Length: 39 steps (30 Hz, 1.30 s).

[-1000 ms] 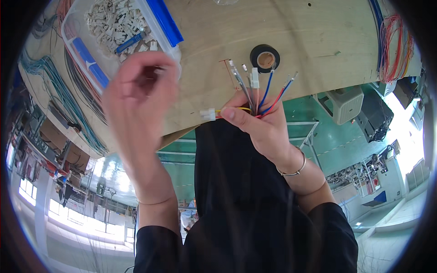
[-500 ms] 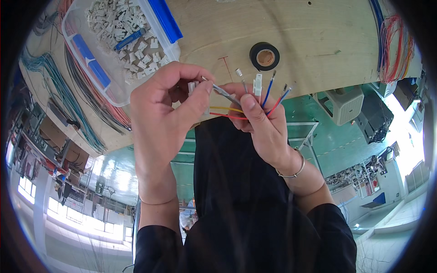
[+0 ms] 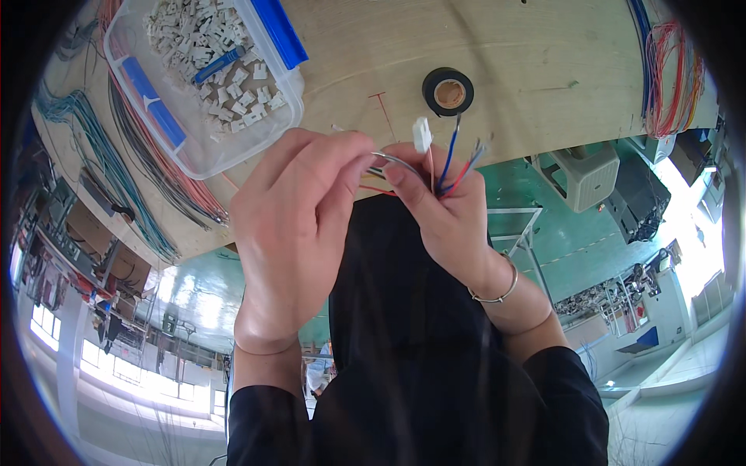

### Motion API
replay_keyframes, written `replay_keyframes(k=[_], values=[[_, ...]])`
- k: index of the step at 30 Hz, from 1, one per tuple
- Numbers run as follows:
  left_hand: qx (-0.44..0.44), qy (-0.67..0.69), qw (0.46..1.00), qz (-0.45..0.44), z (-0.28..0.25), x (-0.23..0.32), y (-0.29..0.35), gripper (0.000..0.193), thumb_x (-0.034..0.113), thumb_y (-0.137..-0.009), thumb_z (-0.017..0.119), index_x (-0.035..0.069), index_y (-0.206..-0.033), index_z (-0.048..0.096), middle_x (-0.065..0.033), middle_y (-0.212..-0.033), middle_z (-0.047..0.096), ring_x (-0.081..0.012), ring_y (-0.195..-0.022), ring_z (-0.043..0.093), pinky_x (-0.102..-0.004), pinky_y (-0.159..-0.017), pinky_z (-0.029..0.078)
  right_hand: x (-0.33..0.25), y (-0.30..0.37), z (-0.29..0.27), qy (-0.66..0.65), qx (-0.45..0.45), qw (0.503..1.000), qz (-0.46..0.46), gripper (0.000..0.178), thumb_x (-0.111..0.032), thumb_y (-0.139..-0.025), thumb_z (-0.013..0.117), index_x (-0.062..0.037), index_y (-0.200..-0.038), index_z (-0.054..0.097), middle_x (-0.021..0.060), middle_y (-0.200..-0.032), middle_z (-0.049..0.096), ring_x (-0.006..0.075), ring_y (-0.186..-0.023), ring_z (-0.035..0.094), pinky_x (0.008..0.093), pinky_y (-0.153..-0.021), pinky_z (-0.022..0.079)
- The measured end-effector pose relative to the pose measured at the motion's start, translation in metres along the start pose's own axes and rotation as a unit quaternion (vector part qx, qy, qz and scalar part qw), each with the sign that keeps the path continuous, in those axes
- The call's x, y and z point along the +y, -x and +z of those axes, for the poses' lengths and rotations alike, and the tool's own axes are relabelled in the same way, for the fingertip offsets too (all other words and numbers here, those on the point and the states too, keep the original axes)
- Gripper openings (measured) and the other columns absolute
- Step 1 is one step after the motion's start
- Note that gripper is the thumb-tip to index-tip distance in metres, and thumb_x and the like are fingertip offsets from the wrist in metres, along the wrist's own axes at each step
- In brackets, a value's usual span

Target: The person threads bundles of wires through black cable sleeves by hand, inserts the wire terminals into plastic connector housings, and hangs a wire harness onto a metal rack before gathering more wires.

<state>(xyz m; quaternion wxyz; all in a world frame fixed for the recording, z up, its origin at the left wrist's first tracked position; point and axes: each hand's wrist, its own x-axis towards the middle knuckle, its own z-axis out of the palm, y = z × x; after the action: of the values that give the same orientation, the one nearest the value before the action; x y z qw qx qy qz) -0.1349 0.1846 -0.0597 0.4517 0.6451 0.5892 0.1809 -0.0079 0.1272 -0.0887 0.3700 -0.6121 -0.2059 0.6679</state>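
Several wires (image 3: 450, 151) fanned out now, R hand (image 3: 449, 221) pinching the bunch b/w thumb & fingers, near the table (image 3: 513, 101) edge; L hand (image 3: 291, 225) pinching the grey wire (image 3: 406, 164). Prob. best w/ a grip close to its end, kept straight, no tugging. Grey's L end is hidden in fingertips, can't tell what else they hold; some R-side tips blurry.

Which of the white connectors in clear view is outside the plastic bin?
The white connector on the pale wire rising from the right hand, left of the upright blue wire; the others in clear view lie in the plastic bin.
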Motion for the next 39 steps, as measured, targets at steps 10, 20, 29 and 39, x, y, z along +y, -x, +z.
replay_keyframes(k=[10, 20, 29, 39], values=[[0.011, 0.105, 0.994, -0.042, 0.009, -0.01, 0.008, 0.013, -0.006, -0.069, 0.059, 0.001, -0.08, 0.057, -0.0079, -0.071, 0.055, -0.017, -0.062, 0.053, -0.0241, -0.053, 0.041, -0.004, -0.005, -0.008, -0.142, 0.007, 0.988, 0.062, 0.022, -0.012, -0.078, 0.059, 0.0026, -0.094, 0.053, -0.0027, -0.064, 0.047, 0.0012, -0.048, 0.031, 0.0167, -0.041, 0.021], [-0.001, 0.164, 0.984, -0.07, 0.007, -0.008, 0.011, 0.011, -0.011, -0.07, 0.055, -0.004, -0.077, 0.056, -0.006, -0.076, 0.054, -0.0087, -0.066, 0.05, -0.017, -0.056, 0.038, -0.008, -0.001, -0.007, -0.054, 0.041, 0.996, -0.05, 0.019, -0.007, -0.075, 0.062, 0.0037, -0.09, 0.056, 0.0039, -0.079, 0.059, 0.0043, -0.067, 0.05, 0.0162, -0.061, 0.04], [0.028, 0.197, 0.974, -0.108, 0.009, -0.003, 0.01, 0.011, -0.007, -0.074, 0.052, -0.006, -0.084, 0.055, -0.0077, -0.078, 0.054, -0.0094, -0.066, 0.05, -0.0177, -0.057, 0.039, -0.005, -0.004, -0.011, -0.073, 0.005, 0.997, -0.004, 0.014, -0.004, -0.074, 0.062, 0.0032, -0.085, 0.057, 0.0021, -0.071, 0.057, 0.0026, -0.056, 0.043, 0.015, -0.05, 0.033], [0.037, 0.535, 0.794, -0.286, 0.012, -0.025, 0.001, 0.017, 0.003, -0.08, 0.051, -0.007, -0.092, 0.056, -0.0124, -0.081, 0.059, -0.0173, -0.074, 0.058, -0.0264, -0.069, 0.048, -0.008, 0.001, -0.003, -0.001, 0.059, 0.998, -0.033, 0.009, -0.003, -0.073, 0.063, 0.0036, -0.079, 0.059, -0.0006, -0.066, 0.055, 0.0027, -0.058, 0.045, 0.0154, -0.052, 0.036]])
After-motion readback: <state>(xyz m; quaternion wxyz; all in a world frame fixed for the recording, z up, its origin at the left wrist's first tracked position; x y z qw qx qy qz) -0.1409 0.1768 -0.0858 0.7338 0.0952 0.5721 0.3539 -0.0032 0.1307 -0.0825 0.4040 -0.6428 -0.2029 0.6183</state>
